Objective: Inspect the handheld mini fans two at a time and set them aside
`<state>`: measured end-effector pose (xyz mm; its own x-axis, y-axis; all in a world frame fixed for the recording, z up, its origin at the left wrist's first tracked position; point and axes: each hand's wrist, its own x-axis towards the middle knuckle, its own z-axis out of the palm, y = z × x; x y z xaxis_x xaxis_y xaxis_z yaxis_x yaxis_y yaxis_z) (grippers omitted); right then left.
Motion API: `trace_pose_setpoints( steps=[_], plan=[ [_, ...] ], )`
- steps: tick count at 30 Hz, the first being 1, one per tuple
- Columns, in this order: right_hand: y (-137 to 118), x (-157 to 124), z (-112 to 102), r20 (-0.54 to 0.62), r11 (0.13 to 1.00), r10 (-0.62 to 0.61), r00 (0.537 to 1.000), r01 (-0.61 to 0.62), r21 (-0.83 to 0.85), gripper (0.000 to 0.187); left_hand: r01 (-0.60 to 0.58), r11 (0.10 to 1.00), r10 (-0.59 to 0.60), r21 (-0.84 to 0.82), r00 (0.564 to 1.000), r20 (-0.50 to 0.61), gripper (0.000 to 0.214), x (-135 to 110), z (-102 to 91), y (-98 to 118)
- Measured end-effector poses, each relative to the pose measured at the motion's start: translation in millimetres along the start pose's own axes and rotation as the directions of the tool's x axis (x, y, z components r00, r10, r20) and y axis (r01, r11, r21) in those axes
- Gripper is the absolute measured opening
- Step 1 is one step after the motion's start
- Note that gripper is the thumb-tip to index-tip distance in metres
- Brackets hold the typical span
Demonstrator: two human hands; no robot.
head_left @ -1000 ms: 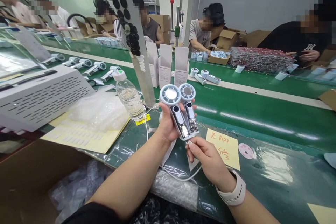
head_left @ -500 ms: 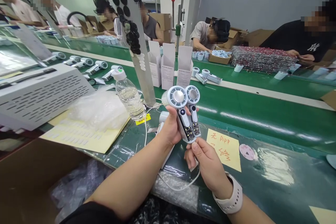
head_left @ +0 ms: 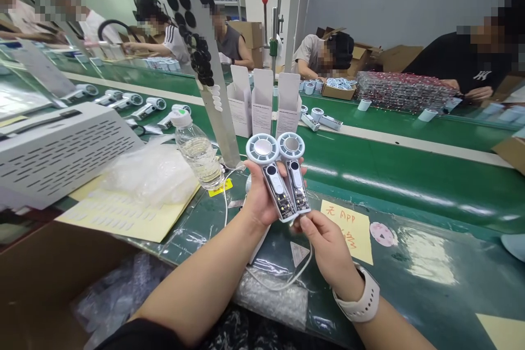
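From my remote feed, the person's left hand (head_left: 260, 199) cradles two handheld fans (head_left: 279, 175) side by side, its fingers curled behind them and its thumb lying across the near fan's handle. The long axes of both handles slant up and away from the wearer, with the round heads at the far end, their faces tipped up toward the camera. The clear handles show circuit boards inside and converge slightly toward their lower ends, which sit over the green conveyor belt (head_left: 410, 186).

The right hand (head_left: 328, 249), with a pale smartwatch (head_left: 363, 298) on its wrist, comes in from the lower right. Its thumb and forefinger are pressed together right at the fans' lower ends; what they pinch is too small for me to tell. A white cable (head_left: 283, 284) loops below, over bubble wrap (head_left: 270, 298). A water bottle (head_left: 199, 153) stands just left of the fans, and a handwritten yellow note (head_left: 346, 232) lies to the right.
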<state>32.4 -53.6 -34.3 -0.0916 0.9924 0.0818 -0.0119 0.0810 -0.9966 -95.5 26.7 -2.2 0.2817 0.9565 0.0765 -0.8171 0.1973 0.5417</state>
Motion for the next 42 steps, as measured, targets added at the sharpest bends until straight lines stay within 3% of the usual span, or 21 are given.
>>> trace_pose_setpoints(
  steps=[8, 17, 20, 24, 29, 33, 39, 42],
  plan=[
    [2, 1, 2, -0.014, 0.968, 0.134, 0.991, -0.128, 0.217, 0.048, -0.087, 0.984, 0.081, 0.154, 0.996, 0.046, 0.072, -3, 3.1, -2],
    [5, 0, 5, -0.031, 0.963, 0.174, 0.984, -0.164, 0.212, 0.053, -0.136, 0.96, 0.124, 0.245, 0.99, 0.064, 0.075, -7, 2.0, -10],
    [2, 4, -4, -0.064, 0.995, 0.087, 0.994, -0.09, -0.051, 0.055, -0.098, 0.966, 0.092, 0.238, 0.995, 0.035, 0.074, -6, 1.4, -9],
    [-5, 4, -15, -0.203, 0.907, -0.178, 0.963, 0.08, -0.413, 0.043, -0.057, 0.974, 0.065, 0.221, 0.997, -0.028, 0.073, -4, 1.5, -10],
    [-6, -2, -10, -0.13, 0.866, -0.293, 0.947, 0.205, -0.457, 0.02, -0.033, 0.977, 0.045, 0.21, 0.998, -0.054, 0.073, -3, 0.3, -14],
    [-5, -5, -6, -0.114, 0.829, -0.406, 0.907, 0.312, -0.464, 0.003, -0.034, 0.974, 0.05, 0.222, 0.997, -0.065, 0.074, -3, -1.5, -14],
    [-5, -6, -4, 0.019, 0.692, -0.552, 0.833, 0.471, -0.547, 0.034, 0.016, 0.972, 0.002, 0.232, 0.997, -0.079, 0.073, -6, 0.1, -18],
    [-4, -7, -2, 0.041, 0.65, -0.571, 0.82, 0.482, -0.587, 0.042, 0.055, 0.975, -0.031, 0.217, 0.993, -0.111, 0.073, -8, 0.2, -21]
  ],
)
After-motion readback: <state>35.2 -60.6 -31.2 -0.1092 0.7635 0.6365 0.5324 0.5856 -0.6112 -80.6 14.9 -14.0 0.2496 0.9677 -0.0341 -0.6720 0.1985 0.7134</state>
